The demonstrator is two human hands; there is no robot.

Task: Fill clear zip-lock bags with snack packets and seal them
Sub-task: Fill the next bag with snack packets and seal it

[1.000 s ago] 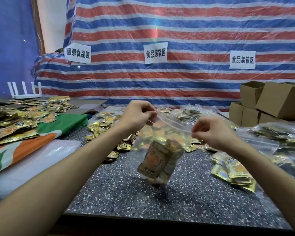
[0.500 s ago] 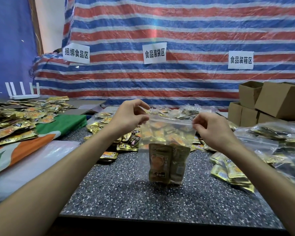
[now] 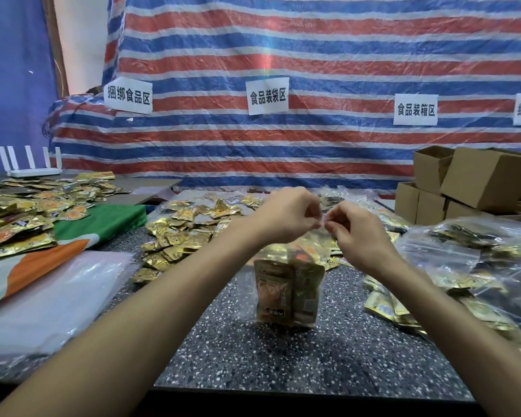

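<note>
A clear zip-lock bag hangs upright over the speckled table, its bottom near the surface. Inside it stand gold snack packets. My left hand and my right hand pinch the bag's top edge, fingertips almost touching in the middle. Whether the zip strip is closed is too fine to tell. Loose gold snack packets lie scattered on the table behind my left arm.
Filled clear bags pile up at the right, with more packets beside them. Cardboard boxes stand at the back right. A green-orange cloth, flat plastic sheets and another packet heap fill the left.
My hands, earlier apart at the two top corners of the bag, have slid together to the middle of the top edge. The bag has settled upright and lower.
</note>
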